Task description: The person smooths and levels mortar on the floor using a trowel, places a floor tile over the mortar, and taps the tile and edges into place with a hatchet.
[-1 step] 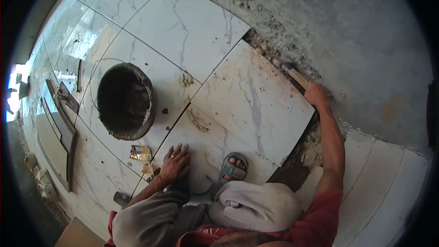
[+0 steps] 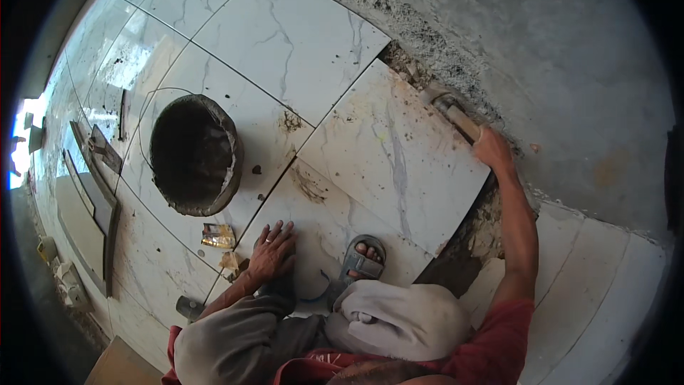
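Observation:
My right hand (image 2: pixel 493 148) is closed around the wooden handle of a tool (image 2: pixel 464 122). Its short grey head lies along the gap between the floor tile and the wall; whether it is a hammer or a trowel I cannot tell. Beneath it is the far right edge of a white grey-veined tile (image 2: pixel 399 150), speckled with brown dirt. This tile overlaps a neighbouring tile (image 2: pixel 328 207). My left hand (image 2: pixel 272 251), a ring on one finger, rests with its fingers stretched out on the tiled floor beside my left leg, holding nothing.
A mortar-crusted bucket (image 2: pixel 231 164) with a wire handle stands left of centre. Cut tile pieces (image 2: pixel 82 224) lie farther left. Near my left hand are a crumpled gold packet (image 2: pixel 219 236) and a dark block (image 2: pixel 189 308). A rough grey wall (image 2: pixel 563 100) borders the right.
The head of the tool in my right hand has turned and shows broader against the wall-side gap. My left hand stays in place.

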Demonstrator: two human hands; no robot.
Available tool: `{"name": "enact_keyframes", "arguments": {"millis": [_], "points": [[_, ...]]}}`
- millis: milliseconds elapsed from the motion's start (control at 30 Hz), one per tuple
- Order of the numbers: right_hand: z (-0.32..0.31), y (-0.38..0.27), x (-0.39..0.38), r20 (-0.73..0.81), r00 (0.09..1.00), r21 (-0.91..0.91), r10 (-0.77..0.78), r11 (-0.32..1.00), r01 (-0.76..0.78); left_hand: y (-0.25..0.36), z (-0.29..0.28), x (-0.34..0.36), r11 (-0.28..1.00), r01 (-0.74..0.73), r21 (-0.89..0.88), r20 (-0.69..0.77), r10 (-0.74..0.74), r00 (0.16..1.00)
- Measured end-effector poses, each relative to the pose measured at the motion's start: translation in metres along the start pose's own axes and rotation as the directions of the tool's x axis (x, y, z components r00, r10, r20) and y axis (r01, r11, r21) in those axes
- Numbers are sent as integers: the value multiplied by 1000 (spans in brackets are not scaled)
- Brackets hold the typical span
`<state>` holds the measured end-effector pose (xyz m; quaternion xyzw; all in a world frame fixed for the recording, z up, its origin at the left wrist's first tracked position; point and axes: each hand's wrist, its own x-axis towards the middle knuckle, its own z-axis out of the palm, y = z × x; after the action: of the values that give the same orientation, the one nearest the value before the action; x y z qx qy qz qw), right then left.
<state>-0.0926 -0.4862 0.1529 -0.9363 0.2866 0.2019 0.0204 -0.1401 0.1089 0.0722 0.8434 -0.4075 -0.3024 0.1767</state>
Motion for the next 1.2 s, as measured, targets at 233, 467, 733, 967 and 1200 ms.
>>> {"name": "enact_keyframes", "arguments": {"millis": [233,467,733,967,1200], "points": [[5,16,25,35,988,21,-149,989,149,2,4,10,1000,-23,-2,-38,23,999],[-2,-35,-9,-130,914,-9,-385,922,387,2,-3,5,1000,-6,-13,-57,5,998],[12,-21,33,75,997,-93,24,996,-17,0,3,8,998,-37,-52,-89,32,995],[6,-32,14,-238,708,-15,-665,731,682,3,3,10,1000,-9,-5,-56,8,998],[7,-61,-1,-139,950,-56,-278,960,273,3,-5,3,999,26,-20,-40,-26,999]]}}
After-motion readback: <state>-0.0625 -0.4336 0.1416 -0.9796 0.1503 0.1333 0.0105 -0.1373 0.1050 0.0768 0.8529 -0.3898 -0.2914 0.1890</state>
